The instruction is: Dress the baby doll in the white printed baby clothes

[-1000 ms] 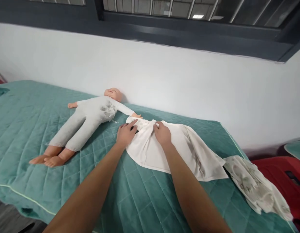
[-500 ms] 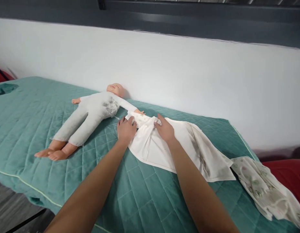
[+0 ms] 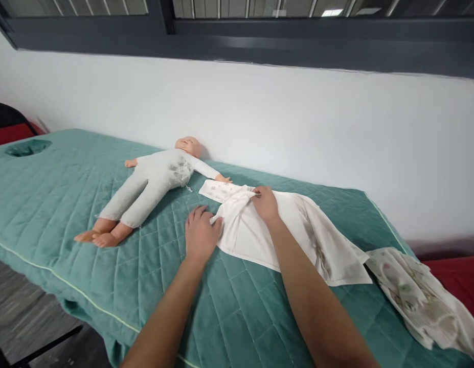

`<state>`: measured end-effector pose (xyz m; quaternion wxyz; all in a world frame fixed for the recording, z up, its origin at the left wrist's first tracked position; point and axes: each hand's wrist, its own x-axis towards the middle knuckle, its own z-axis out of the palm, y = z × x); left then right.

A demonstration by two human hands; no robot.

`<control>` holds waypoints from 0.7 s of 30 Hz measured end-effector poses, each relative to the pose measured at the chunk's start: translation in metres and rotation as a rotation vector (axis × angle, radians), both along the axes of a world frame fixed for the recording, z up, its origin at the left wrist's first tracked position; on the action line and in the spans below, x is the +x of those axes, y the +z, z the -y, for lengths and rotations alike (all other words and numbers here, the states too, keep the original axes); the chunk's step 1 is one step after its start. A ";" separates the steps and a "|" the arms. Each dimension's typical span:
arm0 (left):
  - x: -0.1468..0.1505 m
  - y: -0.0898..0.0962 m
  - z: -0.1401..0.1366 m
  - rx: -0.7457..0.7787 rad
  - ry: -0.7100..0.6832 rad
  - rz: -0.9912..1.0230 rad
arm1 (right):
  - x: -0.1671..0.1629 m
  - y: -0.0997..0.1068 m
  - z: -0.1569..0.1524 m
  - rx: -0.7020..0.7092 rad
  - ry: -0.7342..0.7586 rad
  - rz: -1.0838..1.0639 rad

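A white cloth baby garment (image 3: 248, 232) lies spread on the green quilted cover, its patterned strip (image 3: 217, 190) pointing toward the doll. With its fingers bent, my left hand (image 3: 202, 232) grips the garment's near left edge between thumb and fingers. My right hand (image 3: 265, 204) pinches a gathered fold at the garment's upper middle. A baby doll (image 3: 160, 171) with a pale cloth body rests on its back to the left, one arm stretched out so that its hand is by the patterned strip.
A second, flower-printed cloth (image 3: 416, 291) lies crumpled at the right, against the garment's corner. The green quilted cover (image 3: 237, 317) drapes over a bed with a hole (image 3: 27, 148) at far left. A white wall (image 3: 298, 122) runs behind. Red items (image 3: 451, 278) show at the right.
My left hand has left the patterned strip and moved nearer to me, onto the garment's left edge. My right hand keeps its fold. The view has tipped up slightly.
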<state>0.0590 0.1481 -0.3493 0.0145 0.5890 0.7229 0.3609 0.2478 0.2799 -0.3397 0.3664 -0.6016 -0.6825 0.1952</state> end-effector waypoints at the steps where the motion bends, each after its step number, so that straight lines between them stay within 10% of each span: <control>1: 0.004 0.003 0.004 0.051 -0.049 0.044 | 0.001 0.001 0.000 0.007 -0.019 -0.010; 6: 0.041 0.018 0.032 0.282 -0.380 0.083 | 0.026 0.008 -0.004 -0.019 -0.158 -0.036; 10: 0.075 0.023 0.054 0.143 -0.580 -0.184 | 0.038 0.016 0.003 -0.117 -0.165 0.008; 21: 0.081 0.019 0.058 0.012 -0.543 -0.290 | 0.014 0.037 0.034 -0.303 -0.016 0.433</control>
